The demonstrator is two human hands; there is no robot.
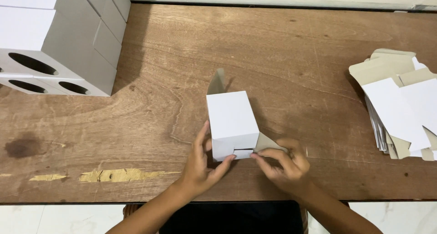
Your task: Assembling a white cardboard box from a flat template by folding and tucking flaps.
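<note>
white box (pixel 231 118) at frame centre, far flap up | left hand (pixel 200 163) grips its near-left corner, right hand (pixel 284 163) pinches the near flap | stacked boxes (pixel 59 38) upper left (round holes), flat blanks (pixel 400 109) right edge | brown wooden table (pixel 291 56), bare between piles

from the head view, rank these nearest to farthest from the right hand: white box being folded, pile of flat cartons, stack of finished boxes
1. white box, touching the right hand, centre.
2. pile of flat cartons, right edge of the table.
3. stack of finished boxes, far left corner.
</note>
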